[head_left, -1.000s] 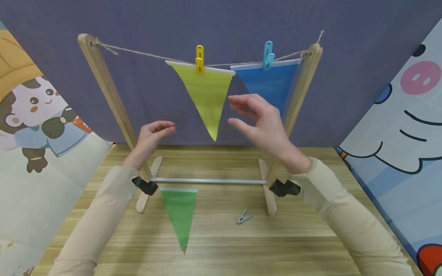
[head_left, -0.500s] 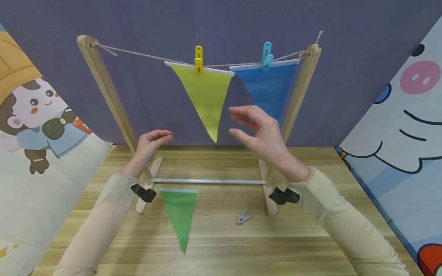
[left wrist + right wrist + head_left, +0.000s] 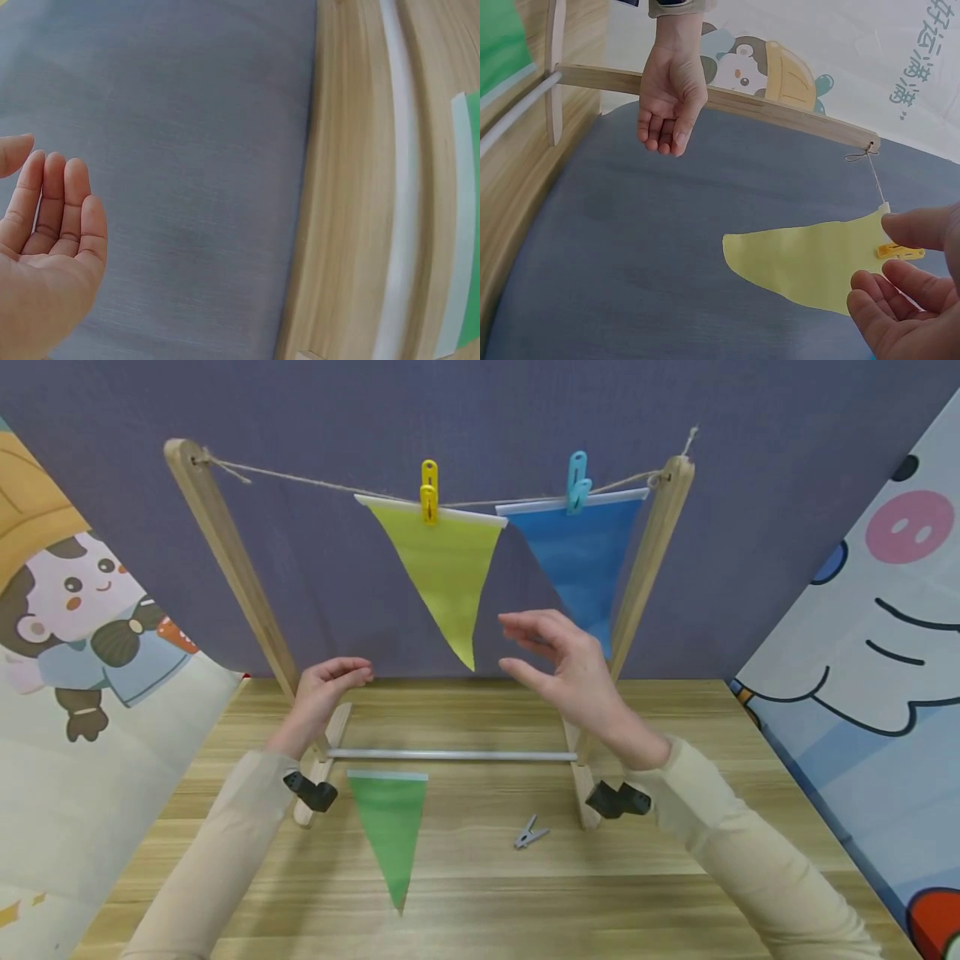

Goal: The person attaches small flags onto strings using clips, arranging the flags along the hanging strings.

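My left hand (image 3: 327,687) hovers beside the left post, fingers relaxed and holding nothing; the left wrist view shows its bare palm. On the other side my right hand (image 3: 566,668), thumb apart from loosely bent fingers, is also holding nothing, in front of the blue pennant's lower part. The yellow pennant (image 3: 447,572) hangs from the string under a yellow clothespin (image 3: 429,493). Beside it the blue pennant (image 3: 588,552) hangs under a light blue clothespin (image 3: 577,485). A green pennant (image 3: 390,827) lies flat on the table, and a grey clothespin (image 3: 530,833) rests to its right.
A wooden frame has a left post (image 3: 232,560) and a right post (image 3: 654,560), with string (image 3: 300,479) tied between them. A white rod (image 3: 450,755) joins the feet above the wooden table (image 3: 465,902). A dark backdrop (image 3: 322,410) stands behind, with cartoon panels on both sides.
Both hands have sunk lower, the right one farther, uncovering more of the blue pennant. The hanging pennants and the things on the table stay where they were.
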Available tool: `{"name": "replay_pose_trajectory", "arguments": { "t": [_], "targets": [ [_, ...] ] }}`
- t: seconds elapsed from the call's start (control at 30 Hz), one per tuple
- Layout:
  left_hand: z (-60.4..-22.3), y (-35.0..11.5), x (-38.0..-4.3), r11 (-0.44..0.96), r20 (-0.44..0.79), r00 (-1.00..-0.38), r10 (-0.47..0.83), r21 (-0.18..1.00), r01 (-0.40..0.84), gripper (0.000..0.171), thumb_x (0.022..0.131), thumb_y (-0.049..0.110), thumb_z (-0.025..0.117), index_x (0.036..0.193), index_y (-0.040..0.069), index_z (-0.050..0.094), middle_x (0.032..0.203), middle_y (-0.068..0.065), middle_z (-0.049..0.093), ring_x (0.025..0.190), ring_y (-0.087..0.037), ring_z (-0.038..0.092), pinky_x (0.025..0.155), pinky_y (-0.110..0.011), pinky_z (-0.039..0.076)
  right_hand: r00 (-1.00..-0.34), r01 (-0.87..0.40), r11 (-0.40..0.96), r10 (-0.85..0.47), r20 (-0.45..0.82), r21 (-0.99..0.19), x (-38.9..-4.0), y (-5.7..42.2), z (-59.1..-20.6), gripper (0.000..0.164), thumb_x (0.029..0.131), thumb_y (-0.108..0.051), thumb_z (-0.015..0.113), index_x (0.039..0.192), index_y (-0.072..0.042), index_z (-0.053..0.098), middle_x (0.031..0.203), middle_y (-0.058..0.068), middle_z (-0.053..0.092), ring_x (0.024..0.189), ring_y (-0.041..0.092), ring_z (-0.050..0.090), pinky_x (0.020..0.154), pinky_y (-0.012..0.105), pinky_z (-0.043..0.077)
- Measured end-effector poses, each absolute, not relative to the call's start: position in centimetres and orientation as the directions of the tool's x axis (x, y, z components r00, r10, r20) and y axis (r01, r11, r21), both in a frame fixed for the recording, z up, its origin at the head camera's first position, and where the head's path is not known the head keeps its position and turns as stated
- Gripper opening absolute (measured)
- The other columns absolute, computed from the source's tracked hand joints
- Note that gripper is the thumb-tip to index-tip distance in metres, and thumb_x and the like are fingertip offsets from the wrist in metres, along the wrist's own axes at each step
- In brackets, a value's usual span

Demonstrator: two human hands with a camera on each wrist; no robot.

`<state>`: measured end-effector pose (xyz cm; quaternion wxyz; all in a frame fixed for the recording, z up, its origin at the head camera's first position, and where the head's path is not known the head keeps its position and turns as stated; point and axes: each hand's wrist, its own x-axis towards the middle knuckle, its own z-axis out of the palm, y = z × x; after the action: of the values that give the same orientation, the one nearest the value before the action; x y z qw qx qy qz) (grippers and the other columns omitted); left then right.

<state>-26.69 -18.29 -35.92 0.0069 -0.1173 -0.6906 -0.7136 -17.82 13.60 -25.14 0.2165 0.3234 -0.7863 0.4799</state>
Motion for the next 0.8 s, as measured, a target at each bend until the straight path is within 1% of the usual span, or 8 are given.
{"name": "replay_pose_trajectory", "arguments": {
  "t": [0.03,0.1,0.33,0.47,0.53,0.63,0.8],
  "targets": [
    [-36.0,-18.3,-26.7,-0.046,0.17,-0.974,0.151,0.985,0.165,0.012,0.09,0.01,0.064,0.089,0.02,0.07,0.087,0.005,0.069,0.084,-0.009,0.063,0.085,-0.025,0.047,-0.699,-0.715,0.332,-0.301,0.649,-0.616,-17.8,13.6,-25.3,0.039,0.079,0.007,0.07,0.116,0.007,0.059,0.114,0.016,0.058,0.104,0.022,0.057,0.09,0.03,0.049],
    [-36.3,-18.4,-26.6,-0.037,0.162,-0.975,0.152,0.987,0.158,0.013,0.09,0.01,0.064,0.088,0.021,0.07,0.087,0.006,0.069,0.084,-0.009,0.063,0.086,-0.025,0.047,-0.702,-0.711,0.335,-0.3,0.646,-0.618,-17.7,13.6,-25.5,0.039,0.079,0.007,0.07,0.116,0.007,0.059,0.114,0.016,0.058,0.104,0.023,0.057,0.089,0.03,0.049],
    [-37.3,-18.7,-26.5,-0.031,0.149,-0.979,0.138,0.989,0.147,0.007,0.089,0.011,0.064,0.092,0.015,0.07,0.085,0.009,0.068,0.081,-0.006,0.063,0.077,-0.018,0.049,-0.709,-0.703,0.35,-0.286,0.644,-0.619,-17.6,13.8,-26.3,0.04,0.078,0.008,0.071,0.116,0.006,0.06,0.113,0.015,0.058,0.104,0.024,0.058,0.089,0.027,0.049],
    [-37.9,-18.9,-26.5,-0.018,0.127,-0.984,0.126,0.992,0.126,0.009,0.09,0.011,0.064,0.091,0.017,0.07,0.086,0.008,0.069,0.081,-0.005,0.063,0.076,-0.018,0.049,-0.714,-0.698,0.349,-0.282,0.641,-0.625,-17.6,13.9,-26.7,0.04,0.078,0.007,0.071,0.116,0.006,0.06,0.113,0.015,0.059,0.103,0.023,0.058,0.088,0.027,0.049],
    [-38.2,-19.0,-26.4,-0.012,0.115,-0.986,0.118,0.993,0.114,0.012,0.09,0.011,0.064,0.089,0.021,0.07,0.086,0.009,0.068,0.08,-0.005,0.062,0.076,-0.017,0.049,-0.717,-0.696,0.344,-0.28,0.638,-0.631,-17.5,14.0,-27.0,0.04,0.078,0.007,0.071,0.116,0.006,0.06,0.113,0.015,0.059,0.103,0.024,0.058,0.088,0.027,0.049],
    [-38.6,-19.2,-26.3,-0.009,0.104,-0.988,0.114,0.995,0.104,0.013,0.09,0.01,0.063,0.088,0.022,0.07,0.084,0.009,0.068,0.08,-0.004,0.062,0.075,-0.017,0.049,-0.725,-0.688,0.337,-0.278,0.63,-0.643,-17.5,14.0,-27.4,0.04,0.078,0.007,0.071,0.116,0.006,0.06,0.113,0.015,0.059,0.103,0.024,0.058,0.088,0.029,0.049],
    [-39.5,-19.5,-26.2,-0.003,0.104,-0.989,0.107,0.995,0.104,0.01,0.09,0.009,0.064,0.09,0.017,0.07,0.082,0.01,0.068,0.078,-0.004,0.062,0.074,-0.018,0.049,-0.745,-0.667,0.322,-0.274,0.609,-0.672,-17.4,14.1,-28.1,0.039,0.078,0.009,0.07,0.116,0.007,0.059,0.114,0.016,0.059,0.104,0.025,0.058,0.089,0.03,0.049]
  ]
}}
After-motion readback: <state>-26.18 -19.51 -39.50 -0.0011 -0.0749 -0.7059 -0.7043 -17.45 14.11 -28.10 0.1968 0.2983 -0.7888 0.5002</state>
